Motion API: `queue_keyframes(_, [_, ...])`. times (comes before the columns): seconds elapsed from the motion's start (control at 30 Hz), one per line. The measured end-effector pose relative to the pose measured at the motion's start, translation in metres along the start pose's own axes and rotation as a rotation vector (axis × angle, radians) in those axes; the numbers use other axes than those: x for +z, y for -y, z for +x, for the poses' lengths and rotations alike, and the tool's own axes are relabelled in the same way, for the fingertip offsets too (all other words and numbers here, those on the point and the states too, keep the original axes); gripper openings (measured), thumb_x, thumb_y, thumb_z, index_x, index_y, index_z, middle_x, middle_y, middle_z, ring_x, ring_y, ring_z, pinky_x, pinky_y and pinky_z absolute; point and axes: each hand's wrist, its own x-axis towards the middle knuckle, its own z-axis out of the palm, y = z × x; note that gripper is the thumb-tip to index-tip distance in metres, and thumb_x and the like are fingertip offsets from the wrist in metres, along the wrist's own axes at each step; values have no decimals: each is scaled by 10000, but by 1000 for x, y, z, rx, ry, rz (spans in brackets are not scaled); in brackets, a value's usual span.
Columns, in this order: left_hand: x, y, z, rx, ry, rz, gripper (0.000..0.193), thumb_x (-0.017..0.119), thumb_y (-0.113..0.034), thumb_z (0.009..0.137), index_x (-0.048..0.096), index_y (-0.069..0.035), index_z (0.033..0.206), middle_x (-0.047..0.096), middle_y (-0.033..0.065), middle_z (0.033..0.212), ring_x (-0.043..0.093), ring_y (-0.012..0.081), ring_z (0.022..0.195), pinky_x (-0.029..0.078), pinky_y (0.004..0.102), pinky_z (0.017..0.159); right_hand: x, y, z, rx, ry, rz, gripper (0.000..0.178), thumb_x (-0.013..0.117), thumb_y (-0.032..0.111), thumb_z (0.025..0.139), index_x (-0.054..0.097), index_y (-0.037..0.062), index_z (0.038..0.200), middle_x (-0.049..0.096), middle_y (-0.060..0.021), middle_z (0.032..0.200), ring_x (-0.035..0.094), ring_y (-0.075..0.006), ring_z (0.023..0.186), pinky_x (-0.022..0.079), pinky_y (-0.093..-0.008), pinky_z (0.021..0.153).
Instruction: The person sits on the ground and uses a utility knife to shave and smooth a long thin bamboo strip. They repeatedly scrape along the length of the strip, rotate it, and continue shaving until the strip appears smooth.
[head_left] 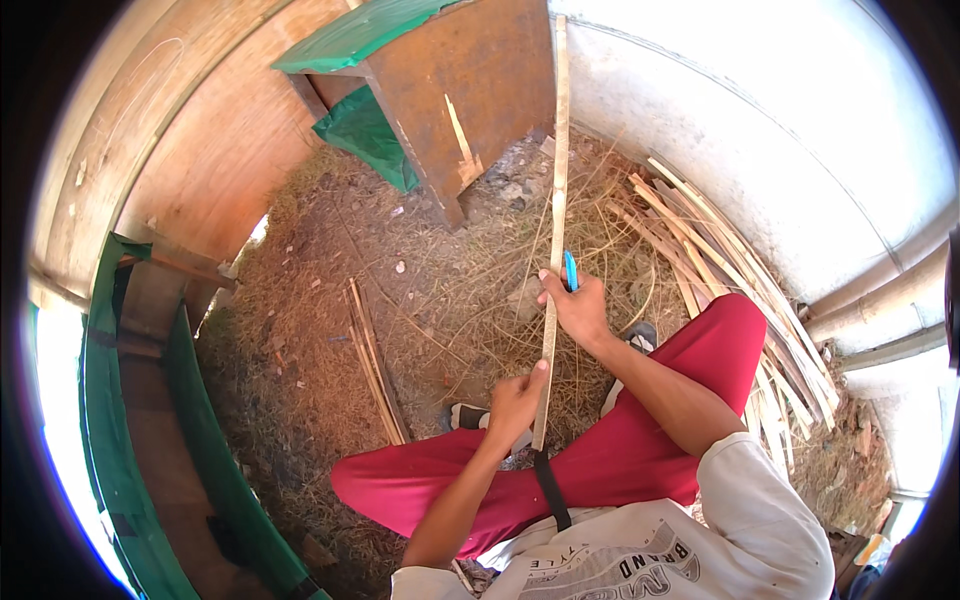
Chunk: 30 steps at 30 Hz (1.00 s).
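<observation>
A long, pale bamboo strip (pixel 559 140) rises from my lap to the white wall at the top. My left hand (pixel 514 408) is closed round its lower part, thumb lying along the strip. Farther up, my right hand (pixel 580 308) is closed, its fingertips touching the strip's side. From that fist sticks out a slim blue object (pixel 571 270); its lower part is hidden in the palm, so I cannot make out its kind. The strip's near end stops just above a black strap (pixel 552 490) across my lap.
Several split bamboo strips (pixel 735 270) lie piled at my right, and a few more strips (pixel 372 365) lie at my left. Ahead stands a brown wooden table (pixel 470 80) with a green cover. A green-edged wooden structure (pixel 150 400) is at far left. Dry straw (pixel 320 240) litters the ground.
</observation>
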Motion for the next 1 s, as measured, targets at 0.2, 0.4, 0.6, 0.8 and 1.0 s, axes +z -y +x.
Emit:
queue_keyframes(0.2, [5, -59, 33, 106, -59, 99, 751, 477, -561, 1040, 559, 51, 612, 470, 127, 468, 574, 243, 460, 431, 425, 504, -1, 0, -4, 12, -23, -2, 283, 688, 224, 977, 741, -53, 1000, 669, -9, 636, 505, -44, 514, 385, -253, 482])
queue_keyframes(0.4, [8, -68, 42, 14, 84, -173, 533, 551, -468, 1037, 644, 31, 871, 620, 91, 639, 633, 187, 499, 500, 334, 488, 2, 1, 2, -5, -107, 51, 286, 682, 225, 980, 742, -50, 1027, 696, -35, 663, 524, -46, 533, 402, -257, 494])
queue_keyframes(0.6, [-4, -5, -3, -79, 414, -158, 366, 683, -309, 993, 630, 25, 1132, 705, 117, 921, 716, 184, 707, 555, 300, 585, -12, -2, 18, -27, -152, -81, 306, 681, 275, 961, 769, -17, 946, 710, -53, 627, 562, -78, 523, 435, -287, 513])
queue_keyframes(0.8, [-73, 80, -7, 304, 201, 121, 291, 736, -223, 950, 702, -1, 1135, 711, 48, 805, 702, 206, 693, 577, 363, 695, -1, -5, 19, -103, -198, -91, 313, 690, 287, 954, 764, -13, 906, 711, -49, 626, 585, -92, 508, 446, -294, 513])
queue_keyframes(1.0, [-96, 25, -4, 80, -370, 128, 243, 716, -173, 951, 728, 1, 1120, 744, 80, 765, 715, 193, 697, 572, 371, 670, 3, -16, 21, -124, -164, -149, 305, 697, 289, 948, 767, -6, 913, 707, -40, 622, 589, -93, 503, 448, -297, 511])
